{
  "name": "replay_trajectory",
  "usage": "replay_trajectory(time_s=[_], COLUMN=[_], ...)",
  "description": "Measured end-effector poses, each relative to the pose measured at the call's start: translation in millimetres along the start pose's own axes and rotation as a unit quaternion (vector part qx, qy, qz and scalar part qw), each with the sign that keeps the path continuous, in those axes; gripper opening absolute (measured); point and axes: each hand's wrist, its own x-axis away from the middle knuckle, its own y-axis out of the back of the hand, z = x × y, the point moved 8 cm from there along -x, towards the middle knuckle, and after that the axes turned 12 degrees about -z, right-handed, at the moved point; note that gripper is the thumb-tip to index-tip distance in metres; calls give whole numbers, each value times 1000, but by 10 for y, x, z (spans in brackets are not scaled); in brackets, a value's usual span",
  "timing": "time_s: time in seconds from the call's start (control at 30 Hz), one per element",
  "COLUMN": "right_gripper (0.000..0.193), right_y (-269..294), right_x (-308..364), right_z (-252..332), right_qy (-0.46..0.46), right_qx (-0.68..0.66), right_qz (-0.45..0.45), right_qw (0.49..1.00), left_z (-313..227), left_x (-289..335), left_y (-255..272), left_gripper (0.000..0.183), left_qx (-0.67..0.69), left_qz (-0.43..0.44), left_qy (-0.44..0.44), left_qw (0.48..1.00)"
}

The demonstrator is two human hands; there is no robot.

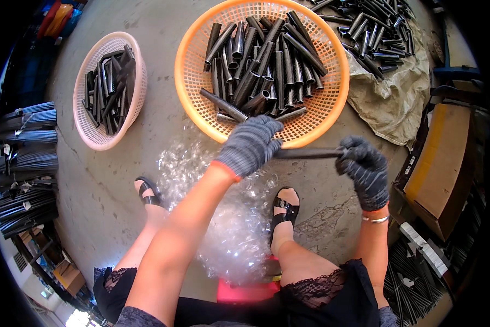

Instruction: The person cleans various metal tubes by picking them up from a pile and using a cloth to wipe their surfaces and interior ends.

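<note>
The right hand (366,173), gloved, has its fingers curled round one end of a dark tube (310,154); the left hand (248,145), also gloved, grips the other end, though its fingertips are partly hidden. The tube lies roughly level between them, just below the orange basket (180,71) of similar tubes. The step in hand looks like working this single tube; the next move seems to call for a firm hold at both ends. Beneath lies clear film (223,240); farther left, a pink basket (140,90) holds more tubes

Soft brightness; lower-left glare; bent, blackened edges
</note>
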Motion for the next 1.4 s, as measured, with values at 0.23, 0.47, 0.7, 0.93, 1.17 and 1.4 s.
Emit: replay_trajectory(time_s=[0.23,0.47,0.7,0.93,1.17,1.4], right_gripper=[17,13,7,18,17,22], right_y=[-139,-340,-452,-126,-25,-54], right_x=[-205,-369,-555,-386,-305,-245], right_z=[370,17,-152,-138,-167,-208], right_qy=[288,295,295,215,159,105], right_qx=[316,407,482,321,283,213], right_qz=[-58,-36,2,-14,-24,-26], right_qw=[902,864,825,922,946,971], left_z=[442,565,623,175,32,125], left_x=[-244,-192,-11,-319,-772,-183], left_y=[-780,-489,25,461,948,778], left_gripper=[28,31,33,20,51,47], left_qx=[-287,-266,-162,-304,-186,112], left_qz=[258,298,201,131,-150,-119], left_qy=[54,83,115,-13,-68,88], left_qw=[921,913,959,944,969,983])
